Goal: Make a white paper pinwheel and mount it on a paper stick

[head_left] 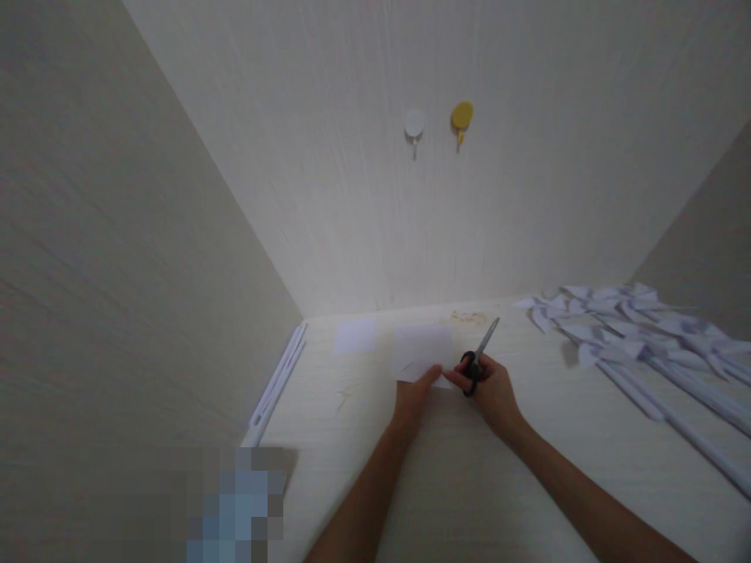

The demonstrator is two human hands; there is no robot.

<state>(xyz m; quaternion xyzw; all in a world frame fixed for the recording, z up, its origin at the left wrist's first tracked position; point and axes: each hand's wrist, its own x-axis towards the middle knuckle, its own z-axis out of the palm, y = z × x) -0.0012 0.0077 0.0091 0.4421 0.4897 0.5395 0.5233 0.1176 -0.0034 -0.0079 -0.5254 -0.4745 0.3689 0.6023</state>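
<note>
A white sheet of paper (423, 344) lies on the pale table, its near edge lifted toward me. My left hand (415, 397) is closed on that near edge, thumb on top and the other fingers hidden under the sheet. A pair of scissors (482, 344) with black handles sits in my right hand (491, 389), fingers wrapped about the handles. The blades point up and away to the right, off the paper. The fingertips of my right hand touch the sheet's near right corner.
A smaller white paper piece (355, 336) lies left of the sheet. Rolled paper sticks (278, 375) rest along the left wall. Several paper sticks with folded ends (622, 336) cover the right side. A white hook (414, 123) and a yellow hook (462, 116) are on the back wall.
</note>
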